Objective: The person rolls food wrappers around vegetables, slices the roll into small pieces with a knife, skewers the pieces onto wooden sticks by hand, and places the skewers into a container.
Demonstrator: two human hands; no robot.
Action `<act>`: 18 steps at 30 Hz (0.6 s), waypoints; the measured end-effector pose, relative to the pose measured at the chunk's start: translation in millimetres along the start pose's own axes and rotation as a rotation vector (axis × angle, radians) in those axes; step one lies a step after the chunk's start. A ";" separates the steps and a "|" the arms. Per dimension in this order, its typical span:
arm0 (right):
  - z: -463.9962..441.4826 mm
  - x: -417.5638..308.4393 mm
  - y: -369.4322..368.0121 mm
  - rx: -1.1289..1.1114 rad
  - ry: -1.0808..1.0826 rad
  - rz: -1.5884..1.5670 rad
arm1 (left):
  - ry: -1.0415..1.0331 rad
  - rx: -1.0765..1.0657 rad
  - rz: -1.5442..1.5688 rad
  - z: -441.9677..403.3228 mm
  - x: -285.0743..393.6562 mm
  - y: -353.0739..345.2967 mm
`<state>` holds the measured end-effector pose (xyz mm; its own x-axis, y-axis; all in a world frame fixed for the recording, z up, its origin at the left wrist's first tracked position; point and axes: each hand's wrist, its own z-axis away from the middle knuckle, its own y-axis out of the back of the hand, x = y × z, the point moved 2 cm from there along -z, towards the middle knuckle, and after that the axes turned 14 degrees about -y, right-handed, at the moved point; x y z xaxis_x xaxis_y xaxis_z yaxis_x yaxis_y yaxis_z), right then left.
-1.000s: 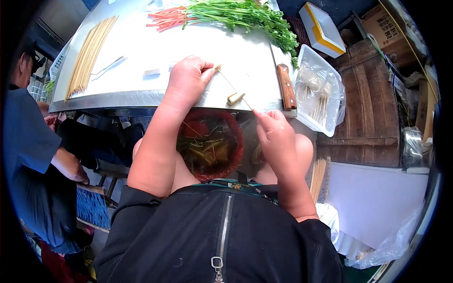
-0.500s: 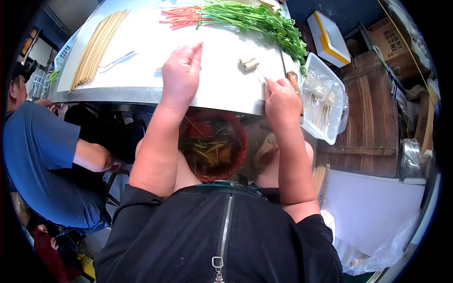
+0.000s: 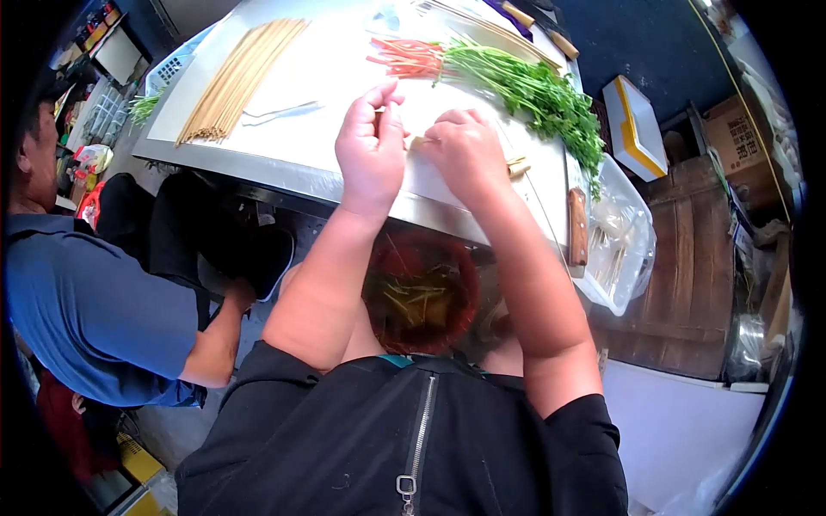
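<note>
My left hand (image 3: pixel 372 150) is over the front part of the white table (image 3: pixel 323 163), its fingers curled and thumb near them; what they hold, if anything, is too small to name. Close to its right, my right hand (image 3: pixel 465 155) is closed, with a small pale yellowish piece (image 3: pixel 419 144) at its fingertips. Beyond my right wrist lie rolled pale pieces (image 3: pixel 518 167) on the table, and a thin stick (image 3: pixel 544 211) slants down toward the front edge. Green leafy stalks (image 3: pixel 525 82) and red strips (image 3: pixel 409 58) lie farther back.
Wooden skewers (image 3: pixel 241 82) lie at the table's left, near tweezers (image 3: pixel 282 113). At the right edge are a knife handle (image 3: pixel 577 226) and a plastic tray (image 3: pixel 615 292) of skewered pieces. A red basin (image 3: pixel 471 297) stands below. Another person (image 3: pixel 103 301) sits at left.
My right hand has moved left, from the stick and rolled pieces to beside my left hand. The view has turned, shifting the table rightward. The rolled pieces now lie beyond my right wrist.
</note>
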<state>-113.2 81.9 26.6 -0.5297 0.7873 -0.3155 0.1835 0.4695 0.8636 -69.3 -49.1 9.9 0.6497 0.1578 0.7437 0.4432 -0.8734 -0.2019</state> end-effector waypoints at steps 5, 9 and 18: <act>-31.0 42.5 26.0 0.269 0.033 -0.010 | 0.040 -0.020 0.011 0.3 0.1 -3.9; -7.4 56.5 20.1 0.097 0.125 0.102 | 0.067 -0.054 0.003 3.1 -4.1 -5.6; 56.9 38.0 33.8 0.079 0.167 0.192 | -0.069 -0.334 -0.167 14.0 -3.7 -19.6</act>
<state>-80.0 150.4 21.4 -0.6073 0.7911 -0.0736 0.3547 0.3529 0.8658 -71.8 -26.2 2.2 0.6306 0.3317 0.7016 0.3287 -0.9331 0.1458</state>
